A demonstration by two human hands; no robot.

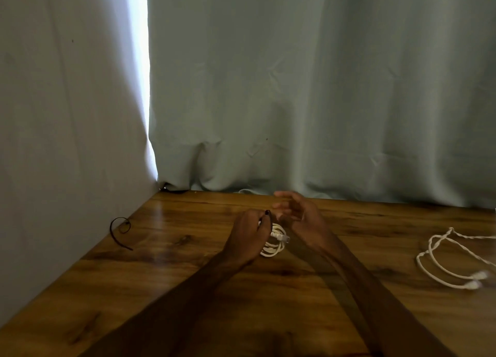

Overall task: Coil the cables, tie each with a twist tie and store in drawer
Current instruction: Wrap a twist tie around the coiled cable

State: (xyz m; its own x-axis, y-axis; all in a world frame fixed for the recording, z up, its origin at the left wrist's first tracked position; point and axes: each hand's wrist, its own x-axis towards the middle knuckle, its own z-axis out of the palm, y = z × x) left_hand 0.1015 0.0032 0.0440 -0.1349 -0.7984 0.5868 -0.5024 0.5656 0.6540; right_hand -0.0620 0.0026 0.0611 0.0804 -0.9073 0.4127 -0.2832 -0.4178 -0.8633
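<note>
My left hand grips a coiled white cable just above the wooden table, and a connector pokes out of the coil toward the right. A dark tip shows at the left hand's fingertips; what it is cannot be made out. My right hand hovers just right of the coil, fingers relaxed and spread, holding nothing I can see. A second white cable lies loose and uncoiled at the table's right side. A dark twist tie lies curled at the left, near the curtain.
Pale grey-green curtains hang along the back and left sides of the table, with a bright gap between them. No drawer is in view.
</note>
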